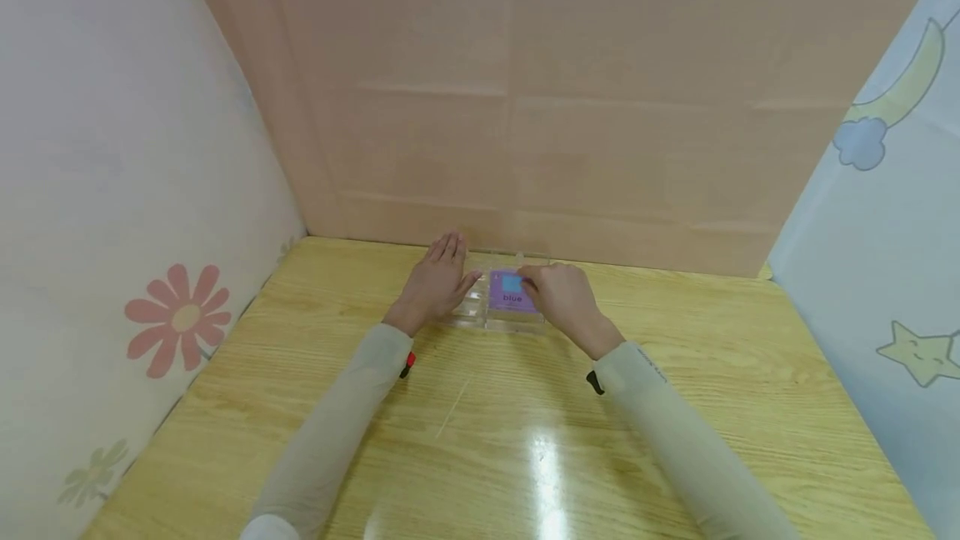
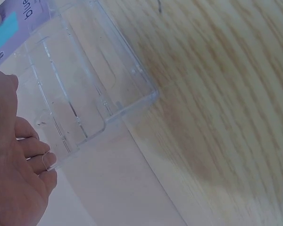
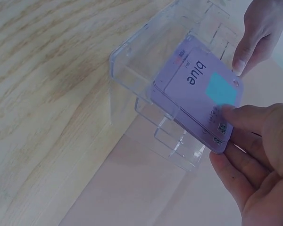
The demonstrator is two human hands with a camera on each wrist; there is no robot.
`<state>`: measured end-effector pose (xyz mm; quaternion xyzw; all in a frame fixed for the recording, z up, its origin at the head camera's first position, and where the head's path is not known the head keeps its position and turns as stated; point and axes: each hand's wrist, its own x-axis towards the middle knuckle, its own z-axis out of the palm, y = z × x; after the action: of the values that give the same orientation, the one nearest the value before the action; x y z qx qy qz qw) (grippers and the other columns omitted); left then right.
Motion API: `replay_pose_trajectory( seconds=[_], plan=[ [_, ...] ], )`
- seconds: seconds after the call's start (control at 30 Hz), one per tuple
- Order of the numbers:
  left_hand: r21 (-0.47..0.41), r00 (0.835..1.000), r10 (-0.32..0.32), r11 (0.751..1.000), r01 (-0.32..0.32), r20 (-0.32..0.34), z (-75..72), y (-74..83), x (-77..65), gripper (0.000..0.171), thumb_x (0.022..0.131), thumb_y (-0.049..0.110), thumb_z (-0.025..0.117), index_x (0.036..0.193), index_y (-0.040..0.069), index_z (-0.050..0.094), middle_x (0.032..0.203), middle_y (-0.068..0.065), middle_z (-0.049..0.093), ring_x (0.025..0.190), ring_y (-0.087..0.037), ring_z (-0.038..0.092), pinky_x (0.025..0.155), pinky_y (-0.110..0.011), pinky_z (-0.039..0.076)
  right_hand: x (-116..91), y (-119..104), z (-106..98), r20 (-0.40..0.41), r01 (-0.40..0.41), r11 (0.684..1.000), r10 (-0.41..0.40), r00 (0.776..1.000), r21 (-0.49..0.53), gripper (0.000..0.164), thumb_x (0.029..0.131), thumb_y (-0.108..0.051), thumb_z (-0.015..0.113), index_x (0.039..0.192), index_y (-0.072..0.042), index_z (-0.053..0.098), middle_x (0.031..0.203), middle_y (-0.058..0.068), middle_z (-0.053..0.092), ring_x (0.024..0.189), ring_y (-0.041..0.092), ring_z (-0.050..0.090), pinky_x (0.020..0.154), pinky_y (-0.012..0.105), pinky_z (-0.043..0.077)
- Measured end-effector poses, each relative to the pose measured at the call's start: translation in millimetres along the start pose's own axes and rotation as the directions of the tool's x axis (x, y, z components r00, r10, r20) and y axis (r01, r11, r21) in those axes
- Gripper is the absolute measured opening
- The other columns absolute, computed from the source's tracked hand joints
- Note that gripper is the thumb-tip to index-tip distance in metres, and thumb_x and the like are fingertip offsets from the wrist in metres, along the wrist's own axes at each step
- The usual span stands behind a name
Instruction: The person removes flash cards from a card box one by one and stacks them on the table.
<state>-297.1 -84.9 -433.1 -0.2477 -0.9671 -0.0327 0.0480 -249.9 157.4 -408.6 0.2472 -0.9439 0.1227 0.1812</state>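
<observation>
A clear plastic organizer (image 1: 516,326) with divided compartments lies on the table near the brown backdrop. My left hand (image 1: 437,277) holds its left side, the thumb on the inner side and the fingertips showing behind a clear corner in the left wrist view. My right hand (image 1: 562,294) pinches purple cards (image 3: 191,87) at their edge, thumb on the printed face and fingers behind. The front card shows the word "blue" and a light blue square; another card's edge shows behind it. In the right wrist view the cards stand tilted, their lower part within the organizer's right compartment.
The wood-grain table (image 1: 480,407) runs up to a brown backdrop (image 1: 510,148). A pale wall cloth with a red flower (image 1: 183,319) stands on the left. Another cloth, with a moon and a star (image 1: 918,352), stands on the right.
</observation>
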Motion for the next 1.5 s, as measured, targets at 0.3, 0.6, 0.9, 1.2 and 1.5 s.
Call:
replay_pose_trajectory(
  seconds=[0.3, 0.6, 0.9, 1.2, 1.5],
  plan=[
    [-0.003, 1.000, -0.003, 1.000, 0.003, -0.012, 0.5, -0.5, -0.3, 0.077, 0.114, 0.050, 0.027, 0.165, -0.007, 0.020, 0.174, -0.025, 0.021, 0.164, -0.037, 0.019, 0.136, -0.047, 0.014, 3.2, -1.5, -1.9, 0.008, -0.020, 1.000, 0.019, 1.000, 0.022, 0.015, 0.095, -0.009, 0.077, 0.108, -0.008, 0.083, 0.095, 0.008, 0.083, 0.060, 0.010, 0.059, 0.062, 0.037, 0.061],
    [0.013, 1.000, -0.006, 1.000, 0.006, -0.008, 0.2, 0.2, 1.2, 0.077, 0.114, 0.052, 0.025, 0.165, -0.006, 0.021, 0.174, -0.024, 0.022, 0.165, -0.034, 0.016, 0.137, -0.046, 0.013, 4.7, -0.7, -4.0, 0.007, -0.047, 0.998, 0.047, 0.999, 0.034, 0.012, 0.094, -0.010, 0.078, 0.105, -0.009, 0.084, 0.097, 0.008, 0.083, 0.073, 0.020, 0.076, 0.066, 0.039, 0.064],
    [0.014, 1.000, -0.006, 1.000, 0.007, -0.018, 2.2, -0.2, 1.9, 0.077, 0.114, 0.051, 0.028, 0.165, -0.006, 0.021, 0.174, -0.024, 0.021, 0.165, -0.035, 0.017, 0.137, -0.046, 0.015, 6.8, 0.8, -5.3, 0.008, -0.049, 0.996, 0.049, 0.999, 0.076, 0.010, 0.093, -0.009, 0.079, 0.102, -0.008, 0.084, 0.099, 0.008, 0.083, 0.083, 0.027, 0.080, 0.072, 0.041, 0.065],
    [0.020, 1.000, 0.001, 1.000, 0.000, -0.028, 4.8, 0.2, 2.4, 0.077, 0.114, 0.052, 0.027, 0.164, -0.007, 0.022, 0.173, -0.025, 0.022, 0.164, -0.036, 0.019, 0.136, -0.048, 0.018, 7.9, -0.2, -7.2, 0.037, -0.074, 0.995, 0.072, 0.997, 0.061, 0.011, 0.094, -0.010, 0.077, 0.103, -0.008, 0.084, 0.102, 0.008, 0.083, 0.088, 0.028, 0.080, 0.076, 0.044, 0.065],
    [0.008, 1.000, 0.004, 1.000, -0.004, -0.026, 3.6, 0.1, 2.1, 0.078, 0.114, 0.053, 0.027, 0.164, -0.007, 0.021, 0.174, -0.025, 0.022, 0.165, -0.035, 0.018, 0.136, -0.046, 0.015, 9.2, 1.0, -9.4, 0.053, -0.059, 0.994, 0.054, 0.997, 0.089, 0.009, 0.094, -0.008, 0.077, 0.101, -0.007, 0.084, 0.100, 0.009, 0.083, 0.083, 0.027, 0.079, 0.073, 0.042, 0.066]
  ],
)
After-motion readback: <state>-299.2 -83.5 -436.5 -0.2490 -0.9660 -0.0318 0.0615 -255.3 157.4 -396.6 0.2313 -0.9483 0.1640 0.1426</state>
